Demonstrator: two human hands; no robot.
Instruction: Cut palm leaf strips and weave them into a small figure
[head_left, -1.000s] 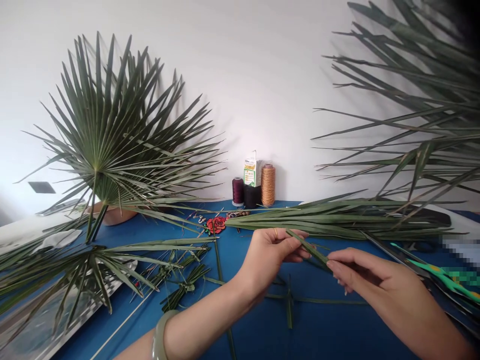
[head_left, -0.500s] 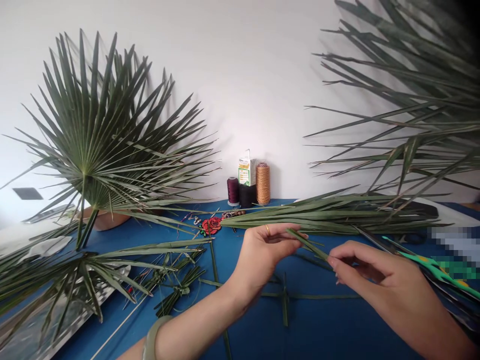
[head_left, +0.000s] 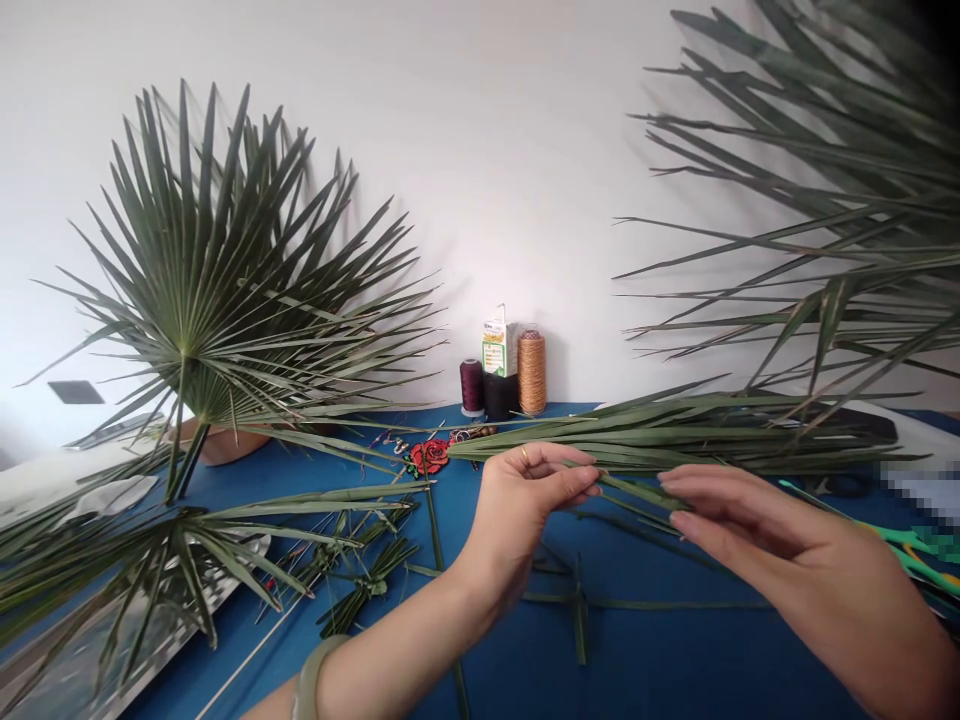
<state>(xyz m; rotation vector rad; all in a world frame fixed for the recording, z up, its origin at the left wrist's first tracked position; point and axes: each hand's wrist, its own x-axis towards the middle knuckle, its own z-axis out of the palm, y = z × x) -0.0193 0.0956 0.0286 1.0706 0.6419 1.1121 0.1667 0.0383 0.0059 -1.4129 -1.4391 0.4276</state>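
Note:
My left hand [head_left: 525, 500] is closed in a pinch, thumb against fingers, on the end of a green palm leaf strip [head_left: 634, 491]. The strip runs to the right into my right hand [head_left: 765, 540], whose thumb and fingertips lie on either side of it in a loose grip. Thinner strands of leaf hang just beneath it. On the blue table below lies a crossed, knotted piece of leaf strip [head_left: 580, 610]. Behind the hands rests a long bundle of palm leaves [head_left: 660, 430].
A fan palm leaf [head_left: 187, 300] leans on the wall at left, by a brown bowl [head_left: 229, 445]. Thread spools [head_left: 532, 372], a carton [head_left: 498, 345] and a red rose patch [head_left: 428, 457] stand or lie at the back. Green-handled scissors [head_left: 919, 560] are at right.
My right hand's fingers have spread from a tight pinch, and the hand has shifted slightly right along the strip. The left hand keeps its pinch. The whole view has shifted slightly.

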